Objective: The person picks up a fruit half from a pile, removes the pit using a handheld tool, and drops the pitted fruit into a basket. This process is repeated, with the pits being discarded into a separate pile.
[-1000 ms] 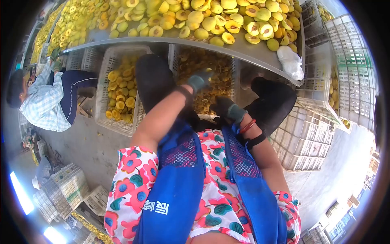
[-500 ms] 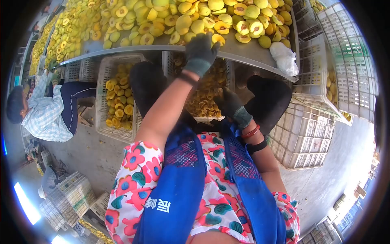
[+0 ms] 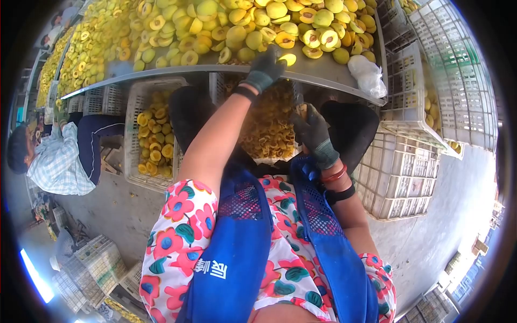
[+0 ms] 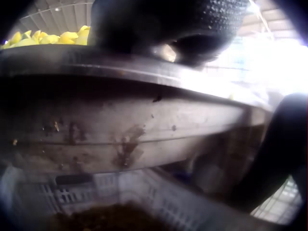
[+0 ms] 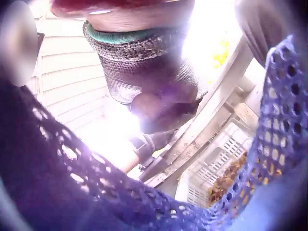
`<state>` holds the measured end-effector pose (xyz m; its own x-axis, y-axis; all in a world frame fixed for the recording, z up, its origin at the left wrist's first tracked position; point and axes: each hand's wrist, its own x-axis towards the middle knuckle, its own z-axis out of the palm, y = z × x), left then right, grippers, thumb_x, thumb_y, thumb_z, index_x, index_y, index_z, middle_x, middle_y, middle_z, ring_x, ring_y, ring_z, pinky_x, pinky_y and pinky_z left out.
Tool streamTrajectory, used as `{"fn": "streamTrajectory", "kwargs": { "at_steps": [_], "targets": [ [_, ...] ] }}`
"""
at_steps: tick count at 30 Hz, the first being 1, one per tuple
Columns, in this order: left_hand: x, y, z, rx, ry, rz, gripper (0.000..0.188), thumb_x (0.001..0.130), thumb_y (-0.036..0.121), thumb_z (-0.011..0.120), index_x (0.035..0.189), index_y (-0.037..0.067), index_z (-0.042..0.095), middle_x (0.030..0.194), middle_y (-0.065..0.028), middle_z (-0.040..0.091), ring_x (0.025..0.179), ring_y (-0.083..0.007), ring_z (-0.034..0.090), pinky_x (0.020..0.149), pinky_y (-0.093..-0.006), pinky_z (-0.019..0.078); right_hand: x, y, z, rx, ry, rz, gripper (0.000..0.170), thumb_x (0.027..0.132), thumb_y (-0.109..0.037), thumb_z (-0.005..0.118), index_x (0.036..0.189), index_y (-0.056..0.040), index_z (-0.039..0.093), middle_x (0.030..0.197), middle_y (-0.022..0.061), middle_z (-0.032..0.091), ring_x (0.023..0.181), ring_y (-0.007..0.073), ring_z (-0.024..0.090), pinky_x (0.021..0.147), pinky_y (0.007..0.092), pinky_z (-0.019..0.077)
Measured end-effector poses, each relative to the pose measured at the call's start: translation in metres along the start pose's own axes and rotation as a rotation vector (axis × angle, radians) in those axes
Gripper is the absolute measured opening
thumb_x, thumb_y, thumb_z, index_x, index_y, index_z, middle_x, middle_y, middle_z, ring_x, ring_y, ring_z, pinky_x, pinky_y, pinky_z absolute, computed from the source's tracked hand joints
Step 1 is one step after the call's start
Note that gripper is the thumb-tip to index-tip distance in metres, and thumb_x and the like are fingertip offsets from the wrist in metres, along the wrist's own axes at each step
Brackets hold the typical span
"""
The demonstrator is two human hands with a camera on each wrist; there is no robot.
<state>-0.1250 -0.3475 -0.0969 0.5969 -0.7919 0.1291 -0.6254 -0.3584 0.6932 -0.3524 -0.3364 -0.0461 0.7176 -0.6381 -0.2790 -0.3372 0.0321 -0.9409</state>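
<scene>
My gloved left hand (image 3: 266,71) reaches over the near edge of a metal table (image 3: 334,78). Its fingers curl at a yellow peach half (image 3: 288,59), which shows its smooth skin side. In the left wrist view this dark glove (image 4: 163,21) hangs over the table rim, its fingertips partly hidden. Lower and to the right, my gloved right hand (image 3: 313,134) grips a wooden-handled tool (image 3: 302,111), its narrow grey end pointing toward the table. That glove (image 5: 139,72) fills the upper middle of the right wrist view. Many peach halves (image 3: 237,35), some with pits, cover the table.
Between my knees below the table stands a crate of brown-yellow scraps (image 3: 269,137). Left of it is a crate (image 3: 132,156) holding peach halves. Stacked white crates (image 3: 398,172) stand at right, near a plastic bag (image 3: 368,75). Another person (image 3: 62,161) sits at left.
My left hand has moved from over the scrap crate up to the table edge, and the peach half at its fingers has tipped over. My right hand has turned the tool upward.
</scene>
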Motion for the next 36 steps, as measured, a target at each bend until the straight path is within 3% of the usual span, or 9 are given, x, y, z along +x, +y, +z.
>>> {"fn": "streamTrajectory", "kwargs": {
  "at_steps": [7, 9, 15, 18, 21, 24, 30, 33, 36],
  "targets": [
    [-0.076, 0.03, -0.051, -0.49, 0.032, 0.045, 0.037, 0.092, 0.023, 0.054, 0.119, -0.003, 0.052, 0.107, -0.0166, 0.063, 0.098, -0.0221, 0.06, 0.087, -0.0327, 0.0457, 0.005, -0.027, -0.004, -0.714, 0.088, -0.862, 0.03, 0.084, -0.017, 0.065, 0.104, -0.0017, 0.049, 0.073, 0.0222, 0.06, 0.068, 0.0415, 0.06, 0.058, 0.0445, 0.0482],
    [-0.093, 0.041, -0.063, -0.574, 0.047, 0.048, 0.035, 0.095, 0.023, 0.052, 0.119, -0.002, 0.053, 0.105, -0.0163, 0.063, 0.096, -0.0215, 0.06, 0.087, -0.0325, 0.0459, -0.002, -0.04, 0.013, -0.39, 0.093, -0.49, 0.028, 0.084, -0.016, 0.064, 0.101, -0.0015, 0.048, 0.076, 0.0245, 0.06, 0.073, 0.0437, 0.06, 0.059, 0.0461, 0.048],
    [-0.12, 0.057, -0.074, -0.493, 0.152, 0.082, 0.036, 0.097, 0.027, 0.048, 0.118, -0.001, 0.054, 0.105, -0.0167, 0.062, 0.099, -0.025, 0.06, 0.087, -0.0334, 0.0456, -0.011, -0.049, 0.026, -0.295, 0.041, -0.376, 0.026, 0.083, -0.015, 0.063, 0.098, -0.0005, 0.048, 0.08, 0.0242, 0.061, 0.076, 0.0436, 0.061, 0.061, 0.0447, 0.0483],
    [-0.124, 0.062, -0.074, -0.352, 0.206, 0.195, 0.034, 0.098, 0.026, 0.046, 0.116, -0.001, 0.054, 0.106, -0.0178, 0.061, 0.099, -0.0298, 0.059, 0.088, -0.0343, 0.0453, -0.009, -0.034, 0.038, -0.205, 0.08, -0.504, 0.018, 0.09, -0.015, 0.058, 0.098, 0.0002, 0.053, 0.066, 0.0088, 0.058, 0.056, 0.0156, 0.058, 0.051, 0.0328, 0.0447],
    [-0.128, 0.063, -0.068, -0.357, 0.255, 0.241, 0.032, 0.098, 0.025, 0.046, 0.116, -0.001, 0.054, 0.107, -0.0191, 0.06, 0.1, -0.0337, 0.058, 0.088, -0.0351, 0.045, -0.013, -0.035, 0.037, -0.125, 0.025, -0.36, 0.017, 0.092, -0.015, 0.055, 0.096, 0.0014, 0.053, 0.066, 0.0052, 0.058, 0.054, 0.0112, 0.055, 0.048, 0.0311, 0.0431],
    [-0.131, 0.065, -0.068, -0.348, 0.276, 0.243, 0.032, 0.098, 0.024, 0.046, 0.116, -0.001, 0.054, 0.108, -0.0182, 0.06, 0.1, -0.0291, 0.059, 0.089, -0.0351, 0.0451, -0.013, -0.04, 0.037, -0.214, 0.001, -0.341, 0.02, 0.085, -0.012, 0.057, 0.1, 0.0008, 0.051, 0.074, 0.0182, 0.062, 0.067, 0.0342, 0.063, 0.058, 0.0376, 0.0478],
    [-0.14, 0.067, -0.074, -0.753, 0.229, 0.071, 0.036, 0.099, 0.027, 0.042, 0.115, -0.002, 0.055, 0.105, -0.0101, 0.062, 0.099, -0.0182, 0.057, 0.088, -0.032, 0.0451, -0.023, -0.073, 0.011, 0.501, -0.696, 0.274, 0.017, 0.09, -0.016, 0.054, 0.098, -0.0017, 0.054, 0.065, 0.0001, 0.053, 0.054, 0.0074, 0.052, 0.047, 0.0218, 0.0416],
    [-0.14, 0.074, -0.097, -0.928, 0.202, -0.073, 0.04, 0.1, 0.031, 0.039, 0.116, -0.002, 0.055, 0.1, -0.0081, 0.062, 0.096, -0.0181, 0.058, 0.086, -0.0309, 0.0449, -0.03, -0.063, 0.03, 0.426, -0.657, 0.252, 0.018, 0.089, -0.017, 0.055, 0.097, -0.0012, 0.056, 0.065, 0.0006, 0.054, 0.054, 0.0085, 0.052, 0.047, 0.0221, 0.0417],
    [-0.134, 0.043, -0.129, -0.642, 0.508, -0.006, 0.041, 0.1, 0.032, 0.038, 0.114, -0.003, 0.055, 0.094, -0.0091, 0.062, 0.093, -0.017, 0.058, 0.082, -0.0316, 0.046, -0.03, -0.048, 0.033, 0.545, -0.509, 0.185, 0.019, 0.089, -0.018, 0.056, 0.097, -0.0013, 0.058, 0.066, -0.0002, 0.053, 0.054, 0.0074, 0.05, 0.046, 0.0217, 0.04]
  ]
}}
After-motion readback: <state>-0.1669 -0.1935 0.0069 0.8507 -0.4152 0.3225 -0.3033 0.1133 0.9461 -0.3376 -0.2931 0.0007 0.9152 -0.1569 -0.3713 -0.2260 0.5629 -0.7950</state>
